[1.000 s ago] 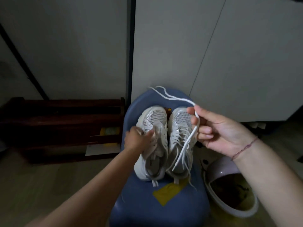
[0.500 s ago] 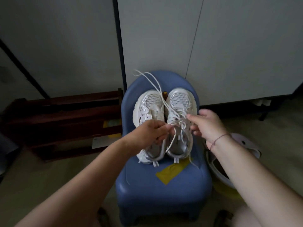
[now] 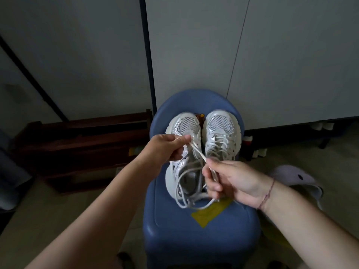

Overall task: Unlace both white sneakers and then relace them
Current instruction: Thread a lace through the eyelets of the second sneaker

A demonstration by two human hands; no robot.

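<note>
Two white sneakers stand side by side, toes away from me, on a blue plastic chair [image 3: 204, 228]. The left sneaker [image 3: 184, 127] has its lace loose; the right sneaker [image 3: 221, 133] still shows crossed lacing. A white shoelace [image 3: 197, 152] runs taut between my hands, and its slack loops lie over the left sneaker's opening and onto the seat. My left hand [image 3: 165, 148] pinches the lace's ends above the left sneaker. My right hand [image 3: 231, 181] grips the lace lower down, over the heels of the shoes.
A yellow patch [image 3: 211, 211] is stuck on the seat in front of the shoes. A dark wooden rack [image 3: 81, 144] stands to the left against the wall. A pale lilac lidded bin [image 3: 297, 177] sits on the floor to the right. White cabinet panels rise behind the chair.
My left hand has taken the lace ends and moved up-left over the left sneaker. My right hand has dropped toward the heels, and the lace that was flung up now hangs looped over the shoe.
</note>
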